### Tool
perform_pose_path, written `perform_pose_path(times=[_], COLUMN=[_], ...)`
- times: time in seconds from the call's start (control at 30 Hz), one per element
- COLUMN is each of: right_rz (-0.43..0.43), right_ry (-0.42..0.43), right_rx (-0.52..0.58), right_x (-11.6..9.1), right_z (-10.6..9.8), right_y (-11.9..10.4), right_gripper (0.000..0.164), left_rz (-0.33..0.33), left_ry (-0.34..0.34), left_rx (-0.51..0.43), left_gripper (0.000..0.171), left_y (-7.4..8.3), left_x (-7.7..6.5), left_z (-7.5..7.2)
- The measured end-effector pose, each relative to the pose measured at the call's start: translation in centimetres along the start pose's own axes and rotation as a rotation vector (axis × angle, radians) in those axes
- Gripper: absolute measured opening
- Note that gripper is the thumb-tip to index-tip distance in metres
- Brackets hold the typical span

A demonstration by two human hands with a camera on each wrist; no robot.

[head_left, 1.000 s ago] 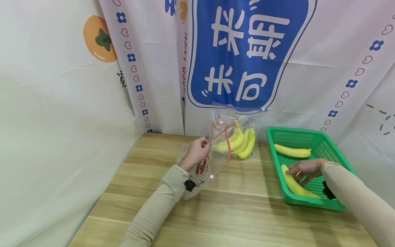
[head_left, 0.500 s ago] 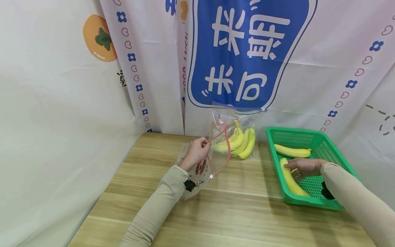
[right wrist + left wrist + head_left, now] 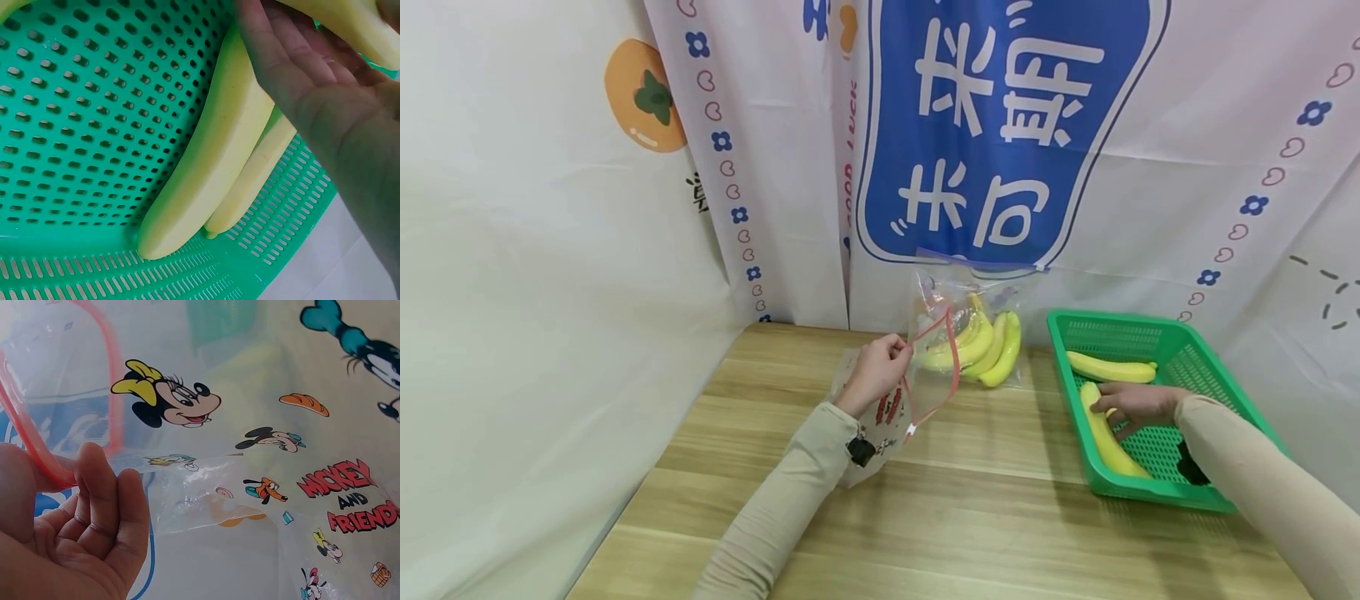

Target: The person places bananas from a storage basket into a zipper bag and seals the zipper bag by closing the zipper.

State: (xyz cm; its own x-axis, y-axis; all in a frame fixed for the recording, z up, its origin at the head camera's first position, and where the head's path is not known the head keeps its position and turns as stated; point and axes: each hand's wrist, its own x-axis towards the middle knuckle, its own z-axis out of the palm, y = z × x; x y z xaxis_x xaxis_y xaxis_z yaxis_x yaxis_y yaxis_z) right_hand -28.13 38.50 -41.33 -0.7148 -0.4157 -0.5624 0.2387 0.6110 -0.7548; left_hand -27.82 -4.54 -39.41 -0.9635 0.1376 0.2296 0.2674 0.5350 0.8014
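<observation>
My left hand (image 3: 876, 371) pinches the red zip edge of a clear printed zip bag (image 3: 206, 487), which stands with its mouth gaping to the right. Its print shows cartoon characters, and a white slider (image 3: 912, 429) sits at the lower end of the red strip. Inside the green basket, my right hand (image 3: 1142, 406) holds a banana (image 3: 350, 25) between thumb and fingers. Under that hand, the right wrist view shows two more bananas side by side, the nearer banana (image 3: 194, 162) being thicker. Another banana (image 3: 1111, 367) lies along the basket's far side.
The green basket (image 3: 1093, 479) stands at the table's right. Behind the printed bag, a second clear bag (image 3: 970, 287) with a purple zip holds several bananas (image 3: 1003, 354) against the printed curtain (image 3: 805, 167). The wooden table (image 3: 955, 533) extends toward the front.
My right hand has taken hold of the near banana, whose upper end has shifted slightly away from me. Since half a second ago little has moved; the left hand still grips the bag.
</observation>
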Motion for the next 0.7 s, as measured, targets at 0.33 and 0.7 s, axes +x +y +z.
perform_pose_path(times=[0.33, 0.7], right_rz=[-0.126, -0.218], right_ry=[0.028, 0.131], right_rx=[0.145, 0.210], right_x=[-0.3, -0.7], right_z=[-0.4, -1.0], right_y=[-0.3, -0.6], right_gripper=[0.044, 0.040], left_rz=[-0.011, -0.007], left_ry=[0.001, -0.003], left_rx=[0.008, -0.007], left_gripper=[0.024, 0.025], left_y=[0.2, 0.1], left_x=[-0.1, -0.1], left_z=[0.0, 0.0])
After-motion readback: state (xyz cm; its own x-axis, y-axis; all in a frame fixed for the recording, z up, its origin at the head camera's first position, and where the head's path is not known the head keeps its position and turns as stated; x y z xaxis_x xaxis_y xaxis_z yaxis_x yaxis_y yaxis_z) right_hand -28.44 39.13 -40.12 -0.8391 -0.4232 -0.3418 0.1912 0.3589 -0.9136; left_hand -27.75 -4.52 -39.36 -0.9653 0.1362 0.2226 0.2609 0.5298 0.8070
